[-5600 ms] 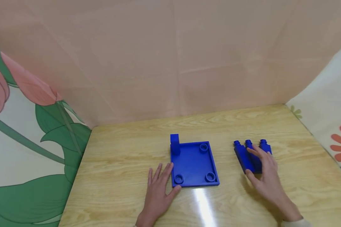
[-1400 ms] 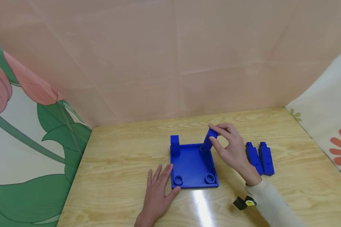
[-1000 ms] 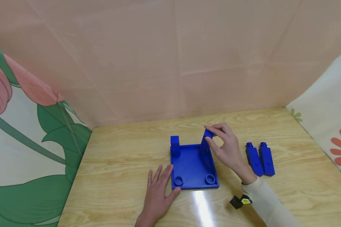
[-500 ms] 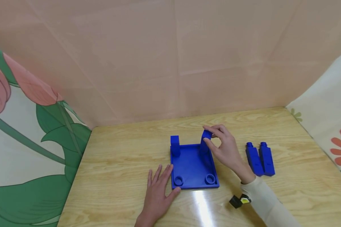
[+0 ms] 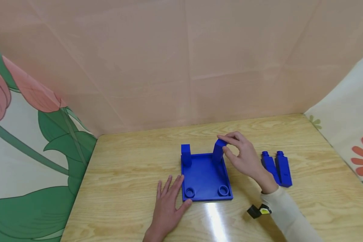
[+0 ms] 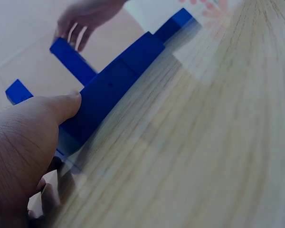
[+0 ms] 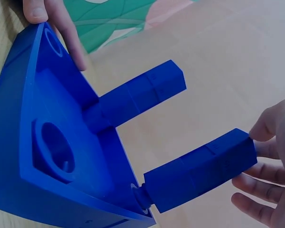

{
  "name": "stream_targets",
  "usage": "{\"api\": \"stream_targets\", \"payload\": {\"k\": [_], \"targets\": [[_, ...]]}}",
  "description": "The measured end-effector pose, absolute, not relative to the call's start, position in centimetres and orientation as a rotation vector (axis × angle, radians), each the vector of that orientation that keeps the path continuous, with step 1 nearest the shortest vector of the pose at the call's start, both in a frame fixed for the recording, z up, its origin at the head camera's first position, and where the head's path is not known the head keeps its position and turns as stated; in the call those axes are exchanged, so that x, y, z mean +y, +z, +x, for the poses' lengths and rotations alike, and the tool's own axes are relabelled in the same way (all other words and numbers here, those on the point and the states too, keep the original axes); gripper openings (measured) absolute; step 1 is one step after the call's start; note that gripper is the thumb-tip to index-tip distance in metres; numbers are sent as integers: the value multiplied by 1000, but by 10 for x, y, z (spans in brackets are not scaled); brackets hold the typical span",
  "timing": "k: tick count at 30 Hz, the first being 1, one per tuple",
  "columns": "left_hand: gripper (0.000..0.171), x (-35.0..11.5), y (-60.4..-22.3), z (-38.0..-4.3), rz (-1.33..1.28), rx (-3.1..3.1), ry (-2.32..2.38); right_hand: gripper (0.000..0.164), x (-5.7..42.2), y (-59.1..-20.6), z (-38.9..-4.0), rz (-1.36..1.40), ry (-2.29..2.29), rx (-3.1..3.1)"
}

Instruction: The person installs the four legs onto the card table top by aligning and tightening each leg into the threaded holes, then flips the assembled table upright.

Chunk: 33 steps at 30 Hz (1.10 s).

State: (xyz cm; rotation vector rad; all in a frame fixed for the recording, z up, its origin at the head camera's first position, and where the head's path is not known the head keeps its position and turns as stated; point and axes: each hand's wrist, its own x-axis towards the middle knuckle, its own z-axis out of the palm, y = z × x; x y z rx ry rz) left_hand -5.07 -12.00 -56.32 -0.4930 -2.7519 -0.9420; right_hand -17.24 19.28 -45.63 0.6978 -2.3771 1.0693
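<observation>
A blue square panel (image 5: pixel 204 179) with a raised rim lies on the table, round sockets at its corners. One blue square leg (image 5: pixel 186 156) stands upright in the far left socket. At the far right socket, my right hand (image 5: pixel 245 158) holds a second leg (image 5: pixel 218 151) by its top end between thumb and index finger. This leg leans slightly, and part of its threaded end shows above the socket in the right wrist view. My left hand (image 5: pixel 167 206) lies beside the panel with fingers straight, index fingertip and thumb touching its left side and near corner.
Two more blue legs (image 5: pixel 283 169) with threaded ends lie side by side to the right, partly behind the right forearm. A black and yellow device (image 5: pixel 258 211) sits at the right sleeve. Pink cloth (image 5: pixel 145 67) hangs behind the wooden table (image 5: pixel 124 174).
My right hand has taken one of the three loose legs and brought it to the far right socket. Lately its fingers shift slightly rightward on the leg's top. The left hand stays put.
</observation>
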Motion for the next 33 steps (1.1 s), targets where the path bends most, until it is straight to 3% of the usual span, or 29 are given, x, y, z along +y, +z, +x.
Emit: {"api": "stream_targets", "payload": {"k": [28,33], "targets": [[80,-119,-563,-52,-491,-2766,-961,30,189,-454,-168,617,973,-2474],[82,-121,-562,-52,-481,-2774,-992,36,194,-453,-170,647,957,-2455]]}}
